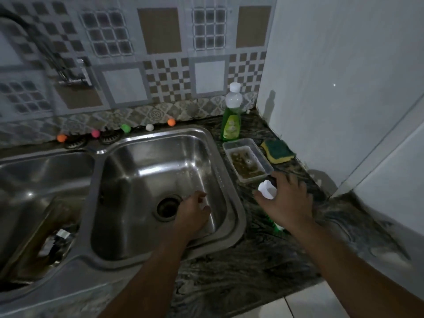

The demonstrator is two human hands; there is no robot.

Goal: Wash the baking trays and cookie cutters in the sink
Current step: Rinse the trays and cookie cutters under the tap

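White cutter [267,189] under right hand [288,203] fingers — left hand [193,211] in sink [231,184].

Two stainless steel sink basins [160,161] side by side, five small coloured balls [149,127] lined along the back ledge. One green dish-soap bottle [230,115], one clear plastic tray [246,160], one yellow-green sponge [278,151], two bare hands [288,200].

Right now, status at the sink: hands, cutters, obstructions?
Left hand in right basin, fingers curled on something small. Right hand grips white cutter over counter. Soap bottle, dirty container nearby, not blocking.
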